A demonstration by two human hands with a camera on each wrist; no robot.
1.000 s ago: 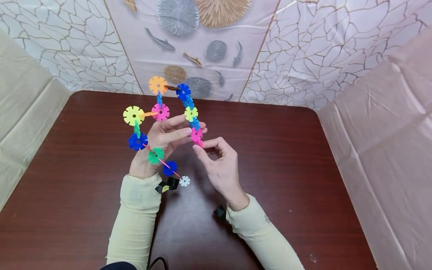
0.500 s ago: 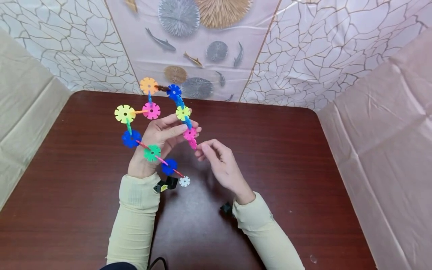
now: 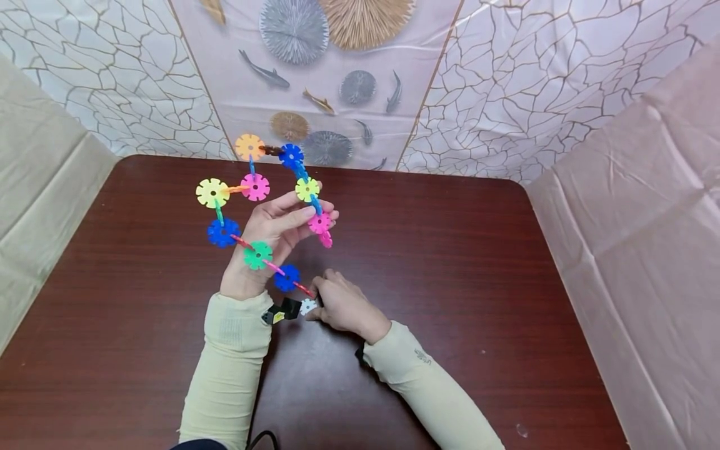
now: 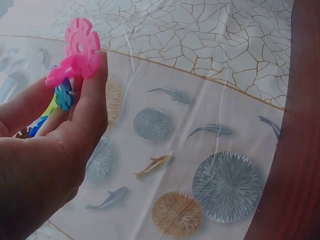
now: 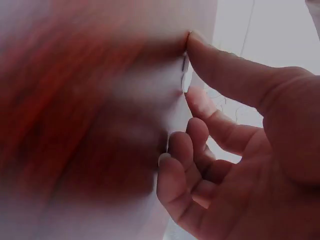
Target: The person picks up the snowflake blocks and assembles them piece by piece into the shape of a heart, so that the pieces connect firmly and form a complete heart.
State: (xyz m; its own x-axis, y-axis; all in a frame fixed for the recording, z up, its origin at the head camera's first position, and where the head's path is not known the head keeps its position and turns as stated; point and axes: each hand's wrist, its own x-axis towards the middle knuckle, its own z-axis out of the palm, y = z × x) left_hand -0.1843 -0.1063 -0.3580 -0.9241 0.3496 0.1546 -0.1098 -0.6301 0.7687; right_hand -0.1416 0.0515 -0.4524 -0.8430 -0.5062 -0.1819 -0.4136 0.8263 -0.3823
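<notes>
My left hand point(image 3: 274, 232) is raised over the table, pinching a chain of interlocking plastic snowflake discs point(image 3: 264, 251) near its pink end. The chain bends in an angular open loop of blue, yellow, orange, pink, green and red pieces. In the left wrist view a pink disc point(image 4: 91, 46) stands up past the fingertips, joined to a second pink one. Down on the tabletop, my right hand point(image 3: 344, 304) has thumb and index finger at opposite edges of a loose white snowflake disc point(image 3: 306, 307). That disc shows edge-on in the right wrist view.
The dark red-brown wooden table point(image 3: 450, 262) spans the view. A patterned cloth backdrop point(image 3: 360, 140) rises behind it, with pale cloth walls at both sides. A black cable point(image 3: 264, 432) lies at the front edge, and a black wrist camera point(image 3: 290, 308) sits beside the white disc.
My right hand has left the chain's pink end and come down toward me to the white disc. The left hand shifted left with the chain, then slightly back right.
</notes>
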